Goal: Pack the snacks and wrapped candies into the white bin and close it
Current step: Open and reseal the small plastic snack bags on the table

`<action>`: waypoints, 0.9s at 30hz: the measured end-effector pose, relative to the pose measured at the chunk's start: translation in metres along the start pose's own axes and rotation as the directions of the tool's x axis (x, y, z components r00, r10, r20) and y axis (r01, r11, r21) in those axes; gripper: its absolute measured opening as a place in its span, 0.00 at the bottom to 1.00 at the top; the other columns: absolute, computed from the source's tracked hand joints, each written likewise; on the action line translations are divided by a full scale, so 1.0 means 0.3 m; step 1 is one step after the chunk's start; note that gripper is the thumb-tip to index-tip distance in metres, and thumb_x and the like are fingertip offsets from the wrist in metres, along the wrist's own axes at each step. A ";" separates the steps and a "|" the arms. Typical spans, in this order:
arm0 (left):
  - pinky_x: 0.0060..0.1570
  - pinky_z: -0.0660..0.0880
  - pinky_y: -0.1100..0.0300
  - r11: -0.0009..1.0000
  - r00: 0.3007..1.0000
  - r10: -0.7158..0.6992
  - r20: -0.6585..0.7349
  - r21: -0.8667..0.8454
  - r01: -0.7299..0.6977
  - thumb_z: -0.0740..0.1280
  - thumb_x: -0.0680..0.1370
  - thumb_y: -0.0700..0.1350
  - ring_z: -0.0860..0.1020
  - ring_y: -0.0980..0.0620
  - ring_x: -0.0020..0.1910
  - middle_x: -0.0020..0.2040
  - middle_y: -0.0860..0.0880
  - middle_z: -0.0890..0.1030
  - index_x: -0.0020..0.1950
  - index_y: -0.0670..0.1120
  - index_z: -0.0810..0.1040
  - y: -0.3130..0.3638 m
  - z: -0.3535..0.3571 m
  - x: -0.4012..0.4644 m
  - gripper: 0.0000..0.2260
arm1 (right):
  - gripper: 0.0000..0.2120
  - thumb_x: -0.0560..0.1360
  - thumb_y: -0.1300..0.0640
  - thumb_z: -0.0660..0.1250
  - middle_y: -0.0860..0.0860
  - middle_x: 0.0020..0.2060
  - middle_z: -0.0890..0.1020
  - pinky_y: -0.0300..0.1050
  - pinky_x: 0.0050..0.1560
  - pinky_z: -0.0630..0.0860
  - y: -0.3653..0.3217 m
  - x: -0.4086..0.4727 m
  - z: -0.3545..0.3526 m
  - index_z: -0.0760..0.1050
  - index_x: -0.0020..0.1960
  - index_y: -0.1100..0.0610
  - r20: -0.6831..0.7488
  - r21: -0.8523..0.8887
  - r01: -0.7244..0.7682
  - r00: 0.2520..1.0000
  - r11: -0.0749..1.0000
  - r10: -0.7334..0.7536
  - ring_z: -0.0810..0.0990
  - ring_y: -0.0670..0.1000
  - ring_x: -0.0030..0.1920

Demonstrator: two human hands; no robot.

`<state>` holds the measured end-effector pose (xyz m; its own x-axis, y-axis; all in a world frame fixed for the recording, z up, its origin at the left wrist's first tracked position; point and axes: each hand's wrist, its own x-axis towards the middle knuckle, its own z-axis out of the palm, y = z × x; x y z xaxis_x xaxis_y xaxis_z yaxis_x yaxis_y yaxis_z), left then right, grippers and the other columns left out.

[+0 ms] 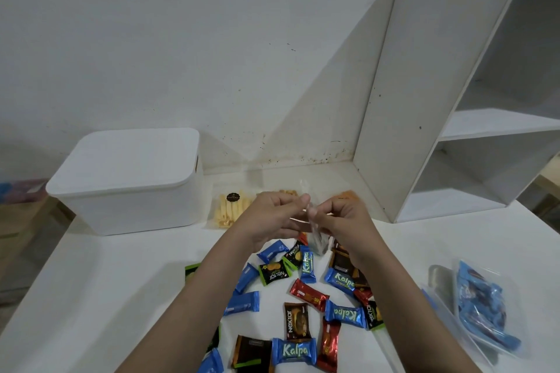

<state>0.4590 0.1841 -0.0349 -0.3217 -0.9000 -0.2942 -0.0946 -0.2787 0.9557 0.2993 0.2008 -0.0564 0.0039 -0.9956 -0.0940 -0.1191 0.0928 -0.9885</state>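
Wrapped candies (298, 300): nearest the camera, scattered loose on the white table (91, 281) between the forearms; blue Kalpa, brown and green Nextar, and red wrappers are seen, some overlapping, none yet in the bin.
White shelf unit (424, 100): stood at far right against the wall; not part of the task.
White bin (127, 182): placed at far left on the table, well apart from the candies; the lid is seated, so it is judged that opening is required before packing.
Filled clear bag (481, 309): laid at near right on the table; blue-wrapped pieces are held inside.
Snack packs (231, 209): clear packs of pale sticks and orange pieces are laid just beside the bin, behind the hands.
Left hand (269, 218): fingers curled, pinching the top edge of a small clear bag (316, 239).
Right hand (342, 218): fingers curled, pinching the same edge from the other side.
Small clear bag: held upright above the candies; contents cannot be told.
Risk: the thin film may slip from the pinch or tear if pulled unevenly, and contents would be spilled among the loose candies.
Risk: loose candies may be swept off the table by a forearm.
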 end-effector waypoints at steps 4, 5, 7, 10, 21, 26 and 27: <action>0.39 0.81 0.61 0.999 0.999 0.043 -0.033 0.014 -0.043 0.70 0.75 0.44 0.83 0.51 0.37 0.42 0.41 0.84 0.51 0.40 0.82 -0.014 0.005 0.011 0.09 | 0.08 0.74 0.61 0.70 0.63 0.38 0.83 0.60 0.53 0.77 0.015 0.005 -0.008 0.82 0.36 0.58 0.052 0.084 -0.054 0.997 0.995 0.050 0.81 0.61 0.43; 0.38 0.82 0.61 0.999 0.998 0.047 -0.038 0.005 -0.047 0.70 0.75 0.43 0.83 0.52 0.35 0.40 0.42 0.84 0.50 0.40 0.82 -0.016 0.003 0.012 0.08 | 0.08 0.74 0.62 0.69 0.61 0.37 0.83 0.57 0.51 0.78 0.019 0.006 -0.008 0.81 0.37 0.59 0.061 0.102 -0.061 0.997 0.993 0.055 0.81 0.59 0.42; 0.37 0.81 0.62 0.998 0.997 0.056 -0.047 -0.001 -0.056 0.69 0.75 0.40 0.83 0.54 0.33 0.37 0.44 0.84 0.48 0.39 0.82 -0.023 0.000 0.011 0.06 | 0.08 0.76 0.63 0.67 0.58 0.36 0.84 0.50 0.47 0.80 0.024 0.004 -0.005 0.81 0.39 0.60 0.068 0.114 -0.062 0.996 0.991 0.055 0.82 0.56 0.41; 0.34 0.81 0.62 0.996 0.994 0.082 -0.065 -0.019 -0.084 0.68 0.76 0.38 0.83 0.53 0.32 0.35 0.45 0.84 0.46 0.39 0.82 -0.033 -0.001 0.006 0.04 | 0.10 0.77 0.63 0.64 0.60 0.39 0.83 0.55 0.52 0.78 0.032 0.004 0.002 0.81 0.40 0.61 0.076 0.136 -0.058 0.996 0.989 0.048 0.81 0.59 0.43; 0.38 0.81 0.59 0.974 0.973 0.170 -0.158 0.175 -0.142 0.64 0.78 0.37 0.82 0.49 0.35 0.36 0.44 0.84 0.41 0.45 0.81 -0.053 -0.007 0.013 0.09 | 0.07 0.77 0.62 0.66 0.66 0.44 0.82 0.62 0.56 0.75 0.063 0.015 0.034 0.81 0.43 0.61 0.030 0.230 -0.079 0.997 0.970 0.074 0.77 0.60 0.45; 0.49 0.79 0.44 0.754 0.983 0.180 0.029 0.637 -0.157 0.64 0.77 0.39 0.82 0.37 0.43 0.40 0.44 0.85 0.40 0.45 0.82 -0.046 -0.079 0.045 0.09 | 0.19 0.73 0.57 0.71 0.45 0.60 0.77 0.45 0.56 0.75 0.147 0.061 0.006 0.73 0.63 0.48 0.065 0.050 0.023 0.998 0.998 -0.026 0.75 0.47 0.60; 0.50 0.79 0.46 0.720 0.986 0.160 0.042 0.679 -0.146 0.64 0.78 0.40 0.82 0.40 0.43 0.40 0.47 0.85 0.40 0.48 0.82 -0.039 -0.090 0.050 0.10 | 0.21 0.73 0.54 0.71 0.44 0.63 0.75 0.48 0.59 0.74 0.166 0.073 0.001 0.71 0.64 0.45 0.139 -0.024 0.012 0.990 1.000 -0.009 0.72 0.46 0.62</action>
<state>0.4807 0.1649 -0.0504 -0.3716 -0.9183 -0.1367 -0.6609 0.1581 0.7337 0.2937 0.1835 -0.1078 0.1425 -0.9847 -0.1006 -0.1430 0.0801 -0.9865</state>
